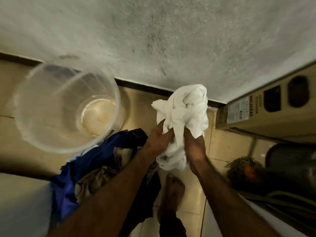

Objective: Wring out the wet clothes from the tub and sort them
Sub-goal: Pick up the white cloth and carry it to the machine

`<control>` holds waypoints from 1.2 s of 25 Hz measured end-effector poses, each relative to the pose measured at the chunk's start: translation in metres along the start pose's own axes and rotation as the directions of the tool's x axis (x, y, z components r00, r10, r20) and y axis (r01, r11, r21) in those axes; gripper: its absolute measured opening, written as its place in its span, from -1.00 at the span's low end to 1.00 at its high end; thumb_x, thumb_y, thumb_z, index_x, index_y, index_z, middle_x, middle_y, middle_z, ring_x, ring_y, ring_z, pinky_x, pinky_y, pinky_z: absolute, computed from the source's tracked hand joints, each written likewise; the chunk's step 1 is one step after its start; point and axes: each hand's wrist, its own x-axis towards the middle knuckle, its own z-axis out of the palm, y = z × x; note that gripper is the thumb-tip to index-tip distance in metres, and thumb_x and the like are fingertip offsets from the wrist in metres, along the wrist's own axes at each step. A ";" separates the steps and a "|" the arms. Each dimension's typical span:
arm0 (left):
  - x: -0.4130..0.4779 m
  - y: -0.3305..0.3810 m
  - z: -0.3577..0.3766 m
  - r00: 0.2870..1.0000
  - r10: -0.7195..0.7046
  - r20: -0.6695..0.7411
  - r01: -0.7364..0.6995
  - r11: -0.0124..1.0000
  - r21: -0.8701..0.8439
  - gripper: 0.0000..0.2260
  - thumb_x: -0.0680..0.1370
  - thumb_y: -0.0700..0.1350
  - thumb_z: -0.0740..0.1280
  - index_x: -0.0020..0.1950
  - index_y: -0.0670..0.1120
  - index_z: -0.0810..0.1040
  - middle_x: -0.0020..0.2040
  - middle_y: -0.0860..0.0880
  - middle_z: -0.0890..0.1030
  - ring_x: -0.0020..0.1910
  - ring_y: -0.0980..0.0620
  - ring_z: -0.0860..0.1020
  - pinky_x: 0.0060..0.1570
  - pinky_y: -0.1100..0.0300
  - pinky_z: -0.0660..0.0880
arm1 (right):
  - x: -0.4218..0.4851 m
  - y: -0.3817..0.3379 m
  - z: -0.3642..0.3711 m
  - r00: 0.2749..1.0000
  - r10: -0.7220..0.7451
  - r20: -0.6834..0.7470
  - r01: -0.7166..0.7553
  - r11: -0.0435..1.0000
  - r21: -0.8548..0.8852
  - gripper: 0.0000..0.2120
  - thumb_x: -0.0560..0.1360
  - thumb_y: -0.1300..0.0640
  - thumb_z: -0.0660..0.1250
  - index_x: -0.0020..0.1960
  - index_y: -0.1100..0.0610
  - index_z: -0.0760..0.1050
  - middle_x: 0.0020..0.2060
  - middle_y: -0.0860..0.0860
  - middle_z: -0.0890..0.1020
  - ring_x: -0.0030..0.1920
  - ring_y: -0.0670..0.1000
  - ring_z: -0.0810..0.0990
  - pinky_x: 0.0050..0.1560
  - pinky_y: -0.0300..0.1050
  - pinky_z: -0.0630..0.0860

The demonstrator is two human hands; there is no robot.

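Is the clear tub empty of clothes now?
Empty of clothes: the clear tub shows its bare bottom, no garment inside. Water in it: cannot tell.

home washing corner: tiled floor [218,151], mop [242,170] (television carton [266,113] beside)

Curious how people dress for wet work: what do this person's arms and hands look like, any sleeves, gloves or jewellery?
The left forearm and right forearm are bare to the frame's edge, no sleeves. The left hand and right hand wear no gloves; no watch, bracelet or ring shows in this slightly blurred picture.
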 end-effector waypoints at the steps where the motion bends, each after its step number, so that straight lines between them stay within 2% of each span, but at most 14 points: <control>1: -0.016 0.027 -0.011 0.999 0.047 -0.016 -0.047 0.999 0.006 -0.88 0.61 -0.01 0.31 0.13 0.18 0.53 0.02 0.12 0.65 0.02 0.19 0.61 0.02 0.29 0.53 | -0.016 -0.025 0.010 0.999 -0.023 0.027 0.023 1.000 0.006 -0.56 0.43 -0.17 0.47 0.20 0.06 0.63 0.04 0.06 0.74 0.10 0.11 0.72 0.14 0.11 0.64; 3: -0.049 0.080 -0.035 0.990 0.132 -0.057 -0.131 0.991 0.020 -0.87 0.63 -0.07 0.30 0.14 0.11 0.53 -0.03 0.16 0.62 -0.03 0.20 0.59 -0.02 0.35 0.49 | -0.049 -0.074 0.032 0.992 -0.087 0.086 0.086 0.996 0.013 -0.53 0.43 -0.21 0.46 0.20 0.07 0.63 0.04 0.07 0.74 0.09 0.11 0.72 0.12 0.15 0.65; 7: -0.132 0.176 -0.080 0.960 0.236 -0.151 -0.234 0.972 0.036 -0.87 0.62 -0.09 0.31 0.08 0.15 0.54 -0.02 0.12 0.64 0.00 0.14 0.60 0.09 0.20 0.50 | -0.135 -0.170 0.076 0.957 -0.275 0.095 0.271 0.961 0.055 -0.38 0.38 -0.27 0.43 0.26 0.13 0.59 0.11 0.08 0.72 0.16 0.09 0.69 0.20 0.21 0.62; 10: -0.230 0.259 -0.116 0.931 0.303 -0.205 -0.287 0.952 0.105 -0.86 0.64 -0.18 0.29 0.13 0.02 0.56 0.00 0.02 0.64 0.02 0.03 0.58 0.03 0.19 0.50 | -0.227 -0.246 0.104 0.943 -0.300 0.143 0.292 0.953 0.074 -0.24 0.26 -0.34 0.42 0.28 0.14 0.58 0.14 0.08 0.70 0.18 0.10 0.67 0.22 0.18 0.61; 11: -0.264 0.284 -0.128 0.913 0.353 -0.205 -0.331 0.934 0.133 -0.84 0.64 -0.19 0.28 0.20 -0.04 0.53 0.05 0.00 0.63 0.04 0.05 0.57 0.03 0.26 0.48 | -0.258 -0.270 0.111 0.934 -0.307 0.182 0.298 0.952 0.074 -0.25 0.27 -0.34 0.43 0.29 0.12 0.57 0.14 0.06 0.70 0.18 0.09 0.67 0.21 0.16 0.61; 13: -0.321 0.324 -0.145 0.897 0.393 -0.203 -0.373 0.919 0.129 -0.78 0.64 -0.17 0.28 0.28 -0.08 0.51 0.12 0.02 0.62 0.05 0.11 0.58 0.05 0.36 0.49 | -0.304 -0.305 0.124 0.914 -0.323 0.244 0.310 0.946 0.091 -0.39 0.32 -0.27 0.47 0.27 0.02 0.59 0.12 0.00 0.72 0.15 0.06 0.69 0.20 0.14 0.62; 17: -0.420 0.374 -0.189 0.857 0.397 -0.328 -0.392 0.916 0.082 -0.78 0.60 0.01 0.34 0.23 0.02 0.55 0.09 0.01 0.69 0.07 0.07 0.65 0.07 0.19 0.56 | -0.396 -0.366 0.158 0.842 -0.389 0.373 0.384 0.919 0.090 -0.59 0.42 -0.17 0.50 0.22 -0.06 0.61 0.07 -0.07 0.74 0.09 -0.02 0.72 0.17 0.10 0.64; 19: -0.459 0.391 -0.211 0.799 0.415 -0.436 -0.432 0.900 0.065 -0.83 0.60 0.00 0.34 0.17 0.05 0.56 0.04 0.04 0.68 0.03 0.09 0.65 -0.02 0.27 0.54 | -0.435 -0.391 0.178 0.781 -0.414 0.467 0.433 0.899 0.072 -0.66 0.47 -0.12 0.48 0.20 -0.05 0.62 0.03 -0.08 0.75 0.06 -0.04 0.73 0.11 0.03 0.66; 21: -0.492 0.398 -0.227 0.758 0.395 -0.519 -0.459 0.889 0.006 -0.93 0.61 -0.04 0.33 0.07 0.12 0.54 -0.04 0.11 0.66 -0.10 0.27 0.64 -0.15 0.41 0.51 | -0.464 -0.408 0.197 0.713 -0.428 0.555 0.484 0.874 0.052 -0.73 0.50 -0.07 0.47 0.15 0.01 0.63 -0.03 -0.04 0.76 0.01 -0.02 0.74 0.04 0.00 0.67; 23: -0.524 0.401 -0.247 0.678 0.377 -0.631 -0.502 0.864 -0.023 -0.91 0.59 -0.02 0.36 0.08 0.06 0.53 -0.08 0.13 0.63 -0.22 0.40 0.60 -0.23 0.51 0.47 | -0.492 -0.420 0.226 0.614 -0.425 0.665 0.542 0.839 0.035 -0.83 0.53 0.01 0.46 0.08 0.04 0.63 -0.10 -0.02 0.76 -0.06 -0.03 0.74 -0.07 -0.11 0.65; 25: -0.552 0.394 -0.271 0.563 0.312 -0.765 -0.507 0.862 -0.022 -0.55 0.47 0.19 0.41 0.19 -0.10 0.53 0.00 -0.06 0.65 -0.15 0.32 0.61 -0.13 0.46 0.48 | -0.520 -0.427 0.256 0.499 -0.416 0.760 0.603 0.797 0.040 -0.93 0.56 0.06 0.44 0.02 0.03 0.61 -0.17 -0.05 0.72 -0.17 -0.17 0.71 -0.24 -0.38 0.55; 26: -0.568 0.388 -0.282 0.510 0.265 -0.818 -0.511 0.859 -0.040 -0.45 0.45 0.23 0.41 0.26 -0.14 0.52 0.09 -0.13 0.65 -0.04 0.21 0.62 -0.06 0.40 0.50 | -0.533 -0.425 0.272 0.427 -0.392 0.815 0.621 0.782 0.051 -0.92 0.56 0.04 0.43 0.00 0.03 0.60 -0.18 -0.05 0.70 -0.22 -0.21 0.69 -0.29 -0.41 0.52; 28: -0.602 0.372 -0.299 0.408 0.184 -0.894 -0.538 0.840 -0.073 -0.58 0.54 0.08 0.39 0.35 -0.04 0.49 0.19 -0.02 0.64 0.14 0.07 0.61 0.11 0.28 0.53 | -0.566 -0.419 0.303 0.300 -0.292 0.908 0.637 0.770 0.037 -0.74 0.53 -0.11 0.44 0.03 0.07 0.60 -0.17 0.01 0.70 -0.18 -0.07 0.71 -0.24 -0.24 0.55; 30: -0.630 0.356 -0.309 0.319 0.121 -0.940 -0.578 0.811 -0.092 -0.67 0.58 -0.02 0.35 0.34 0.02 0.48 0.20 0.02 0.63 0.19 0.02 0.60 0.22 0.11 0.53 | -0.598 -0.407 0.326 0.230 -0.191 0.954 0.608 0.794 0.012 -0.65 0.53 -0.14 0.40 0.14 0.11 0.59 -0.11 0.02 0.70 -0.03 0.05 0.68 -0.20 -0.18 0.58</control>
